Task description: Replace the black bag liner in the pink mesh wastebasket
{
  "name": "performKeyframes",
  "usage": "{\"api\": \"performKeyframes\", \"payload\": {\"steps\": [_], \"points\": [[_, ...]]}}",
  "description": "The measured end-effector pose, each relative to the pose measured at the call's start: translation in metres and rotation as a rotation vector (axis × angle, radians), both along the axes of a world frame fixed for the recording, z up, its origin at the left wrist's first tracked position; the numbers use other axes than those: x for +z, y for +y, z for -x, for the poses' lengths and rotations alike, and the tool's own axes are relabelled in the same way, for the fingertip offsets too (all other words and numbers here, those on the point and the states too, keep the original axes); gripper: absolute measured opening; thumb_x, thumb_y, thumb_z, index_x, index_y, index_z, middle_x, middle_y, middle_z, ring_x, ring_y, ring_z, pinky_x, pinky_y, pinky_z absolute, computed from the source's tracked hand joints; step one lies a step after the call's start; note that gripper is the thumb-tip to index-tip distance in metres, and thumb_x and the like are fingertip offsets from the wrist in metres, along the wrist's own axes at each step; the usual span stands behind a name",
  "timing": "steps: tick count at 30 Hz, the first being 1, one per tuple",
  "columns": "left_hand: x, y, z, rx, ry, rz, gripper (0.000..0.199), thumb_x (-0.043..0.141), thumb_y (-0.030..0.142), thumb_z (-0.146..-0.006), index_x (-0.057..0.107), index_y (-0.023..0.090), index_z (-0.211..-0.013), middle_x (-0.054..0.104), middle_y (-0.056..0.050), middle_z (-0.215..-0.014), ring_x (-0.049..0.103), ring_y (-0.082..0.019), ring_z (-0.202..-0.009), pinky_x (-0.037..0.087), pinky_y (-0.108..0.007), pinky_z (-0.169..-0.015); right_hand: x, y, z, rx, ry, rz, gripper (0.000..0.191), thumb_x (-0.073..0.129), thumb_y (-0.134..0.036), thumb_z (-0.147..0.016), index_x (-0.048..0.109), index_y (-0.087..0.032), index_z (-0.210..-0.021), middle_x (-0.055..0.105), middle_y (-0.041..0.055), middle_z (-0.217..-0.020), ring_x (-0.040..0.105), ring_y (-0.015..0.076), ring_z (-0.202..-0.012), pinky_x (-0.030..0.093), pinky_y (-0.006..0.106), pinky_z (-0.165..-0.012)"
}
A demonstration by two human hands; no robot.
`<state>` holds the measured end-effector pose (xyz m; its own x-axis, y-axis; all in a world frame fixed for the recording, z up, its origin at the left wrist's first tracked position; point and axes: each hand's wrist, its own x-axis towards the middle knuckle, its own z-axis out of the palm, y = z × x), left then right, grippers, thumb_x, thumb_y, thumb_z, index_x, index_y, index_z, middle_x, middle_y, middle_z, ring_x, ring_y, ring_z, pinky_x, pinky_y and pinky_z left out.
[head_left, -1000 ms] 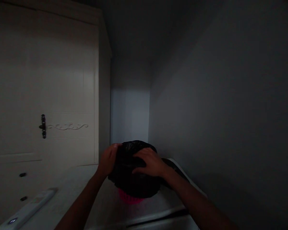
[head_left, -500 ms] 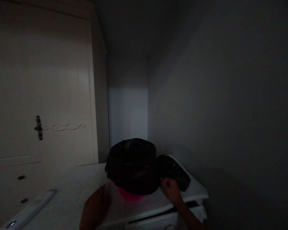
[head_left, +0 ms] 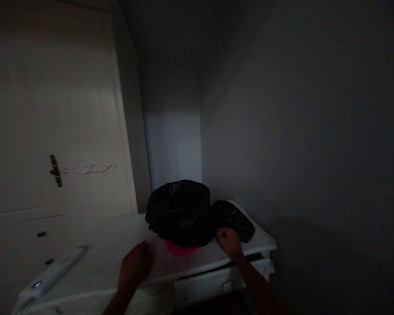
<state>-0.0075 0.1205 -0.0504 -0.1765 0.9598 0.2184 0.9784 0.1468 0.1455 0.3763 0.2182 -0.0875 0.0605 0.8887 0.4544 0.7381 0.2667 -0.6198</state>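
A pink basket [head_left: 180,250] stands on the white dresser top, lined with a black plastic bag [head_left: 180,221] that folds over its rim and hides most of it. Left of it, my left hand [head_left: 136,264] rests on the dresser with curled fingers, apart from the bag. At the basket's right, my right hand [head_left: 229,242] is closed. It lies close to the lining and against a second black plastic bundle [head_left: 233,218]. Whether its fingers pinch any plastic is too dark to tell.
The white dresser [head_left: 114,245] has a slightly open drawer [head_left: 213,282] with a round knob in front. A long white device like a power strip [head_left: 57,271] lies at the left. Behind are a pale wardrobe [head_left: 82,109] with a dark handle and a grey wall [head_left: 282,131] on the right.
The view has shifted slightly, so the dresser and bags sit higher in the picture and more of its front shows. Both hands stay at about the same places beside the basket.
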Motion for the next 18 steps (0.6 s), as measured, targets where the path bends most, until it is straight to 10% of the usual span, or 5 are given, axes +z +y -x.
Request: {"api": "performKeyframes", "payload": {"steps": [18], "points": [[-0.0032, 0.0043, 0.0045, 0.012, -0.008, 0.022, 0.055, 0.034, 0.029, -0.101, 0.057, 0.01, -0.147, 0.058, -0.019, -0.155, 0.058, -0.03, -0.141, 0.043, -0.043, -0.116, 0.0014, -0.0025, 0.0029, 0.009, -0.005, -0.022, 0.052, 0.043, -0.047, -0.096, 0.07, -0.019, -0.06, 0.071, 0.0081, -0.064, 0.056, 0.0171, -0.059, 0.031, 0.031, -0.061]]}}
